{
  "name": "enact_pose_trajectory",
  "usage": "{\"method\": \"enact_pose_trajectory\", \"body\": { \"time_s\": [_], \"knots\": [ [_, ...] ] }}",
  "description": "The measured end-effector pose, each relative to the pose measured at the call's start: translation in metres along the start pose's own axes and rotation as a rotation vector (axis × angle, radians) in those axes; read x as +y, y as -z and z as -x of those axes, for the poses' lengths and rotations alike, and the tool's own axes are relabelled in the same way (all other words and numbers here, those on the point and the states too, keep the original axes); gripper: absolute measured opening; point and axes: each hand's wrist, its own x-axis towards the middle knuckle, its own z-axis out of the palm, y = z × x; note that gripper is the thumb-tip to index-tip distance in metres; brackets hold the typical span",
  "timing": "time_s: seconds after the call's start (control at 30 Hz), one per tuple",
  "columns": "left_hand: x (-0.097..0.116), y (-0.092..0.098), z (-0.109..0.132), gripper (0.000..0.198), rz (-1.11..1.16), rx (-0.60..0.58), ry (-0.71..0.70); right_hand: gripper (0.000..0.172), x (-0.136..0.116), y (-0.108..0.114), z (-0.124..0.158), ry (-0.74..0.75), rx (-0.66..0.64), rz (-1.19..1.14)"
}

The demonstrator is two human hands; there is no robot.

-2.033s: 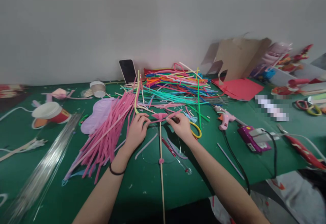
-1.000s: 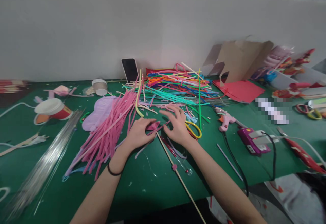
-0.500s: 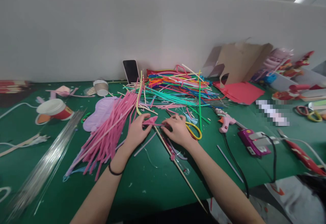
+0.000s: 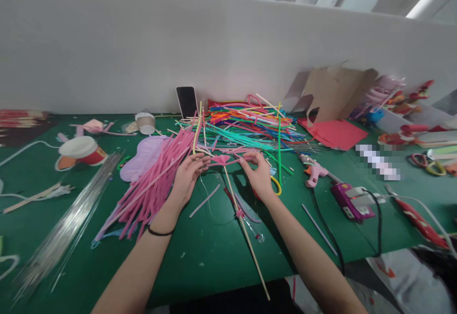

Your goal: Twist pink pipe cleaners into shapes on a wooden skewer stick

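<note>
My left hand (image 4: 189, 176) is closed, its fingertips pinching one end of a thin pink pipe cleaner (image 4: 233, 162). The other end is between the thumb and fingers of my right hand (image 4: 257, 173). Midway between the hands sits a small pink folded piece (image 4: 220, 160), at the top of a thin wooden stick (image 4: 253, 247). Lower on the stick is a small pink lump (image 4: 239, 213). Behind the stick lie a clear tube-like piece with red in it (image 4: 257, 233) and a bent lilac pipe cleaner (image 4: 248, 209). Yellow-handled scissors (image 4: 276, 186) are partly hidden by my right hand.
A pink pipe cleaner bundle (image 4: 153, 190) lies left, near clear thin rods (image 4: 67, 223) and a paper cup (image 4: 84, 150). Multicoloured pipe cleaners (image 4: 246, 123) and a phone (image 4: 187, 102) are behind. A pink glue gun (image 4: 314, 173) and purple power strip (image 4: 352, 202) stand right.
My hands have moved apart, drawing the pink pipe cleaner out between them. The pink folded piece now shows uncovered, and the stick's lower end has swung left.
</note>
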Motion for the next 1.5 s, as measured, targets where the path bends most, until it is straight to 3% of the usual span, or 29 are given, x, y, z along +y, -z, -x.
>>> {"method": "enact_pose_trajectory", "body": {
  "time_s": [0.1, 0.2, 0.23, 0.33, 0.4, 0.53, 0.77, 0.97, 1.23, 1.3, 1.4, 1.5],
  "knots": [
    [0.000, 0.000, 0.001, 0.031, -0.047, 0.017, -0.034, 0.021, -0.006, -0.004, -0.001, 0.064, 0.029, 0.056],
    [0.002, -0.002, 0.002, 0.029, -0.019, 0.009, -0.024, 0.039, -0.024, -0.015, 0.005, 0.164, 0.001, 0.112],
    [0.003, -0.002, 0.003, 0.028, 0.005, 0.004, -0.018, 0.043, -0.031, -0.019, 0.009, 0.217, -0.039, 0.130],
    [0.007, -0.004, 0.004, 0.026, 0.074, 0.000, -0.010, 0.028, -0.047, -0.030, 0.019, 0.463, -0.263, 0.287],
    [0.011, -0.003, 0.005, 0.026, 0.104, 0.001, -0.018, 0.027, -0.050, -0.034, 0.024, 0.600, -0.397, 0.426],
    [0.016, -0.002, 0.007, 0.025, 0.113, -0.005, -0.051, 0.023, -0.043, -0.033, 0.031, 0.723, -0.505, 0.639],
    [0.016, -0.001, 0.009, 0.026, 0.136, -0.036, -0.038, 0.025, -0.048, -0.036, 0.030, 0.572, -0.399, 0.548],
    [0.016, 0.000, 0.009, 0.023, 0.173, -0.028, -0.027, 0.016, -0.049, -0.038, 0.029, 0.664, -0.536, 0.552],
    [0.014, 0.000, 0.009, 0.021, 0.195, -0.042, -0.067, 0.027, -0.044, -0.025, 0.038, 0.692, -0.581, 0.573],
    [0.015, 0.000, 0.009, 0.020, 0.200, -0.045, -0.064, 0.030, -0.048, -0.021, 0.038, 0.610, -0.492, 0.439],
    [0.017, 0.001, 0.010, 0.022, 0.195, -0.044, -0.059, 0.027, -0.054, -0.014, 0.038, 0.298, -0.265, 0.272],
    [0.018, -0.001, 0.012, 0.029, 0.156, -0.055, -0.083, 0.027, -0.053, -0.011, 0.036, 0.100, -0.233, 0.215]
  ]
}}
